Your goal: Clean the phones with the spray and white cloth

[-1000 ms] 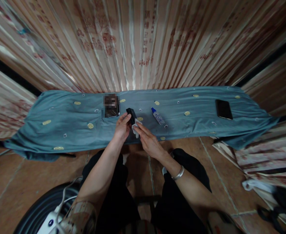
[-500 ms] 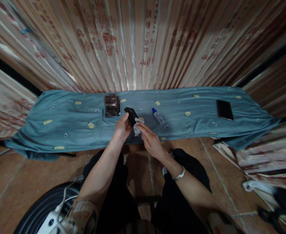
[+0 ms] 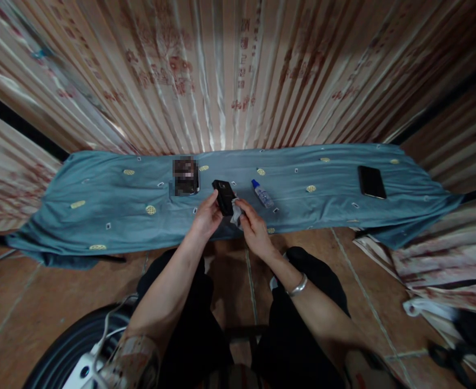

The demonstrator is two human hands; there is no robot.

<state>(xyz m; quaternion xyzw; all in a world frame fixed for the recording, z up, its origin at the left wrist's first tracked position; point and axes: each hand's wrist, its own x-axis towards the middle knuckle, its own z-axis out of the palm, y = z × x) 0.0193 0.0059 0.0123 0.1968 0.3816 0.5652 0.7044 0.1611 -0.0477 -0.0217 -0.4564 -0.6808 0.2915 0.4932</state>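
Observation:
My left hand point(image 3: 207, 216) is closed on the left edge of a black phone point(image 3: 223, 196), its back with a camera turned up toward me. A crumpled whitish tissue or cloth point(image 3: 236, 214) is pinched in my right hand point(image 3: 255, 227), at the phone's lower right edge. Both hands are just above the front part of the covered table. Right of the phone lies a small clear bottle point(image 3: 263, 195) with a blue cap.
The narrow table has a teal cloth point(image 3: 112, 202) with yellow prints. A partly blurred-out dark, flat object point(image 3: 186, 178) lies left of centre, and another dark phone-like device point(image 3: 371, 182) on the right. Curtains point(image 3: 217, 70) hang behind. A white power strip point(image 3: 79, 371) is at lower left.
The phone has turned so more of its back faces up. My right hand has drawn slightly back with the tissue toward the phone's lower right edge.

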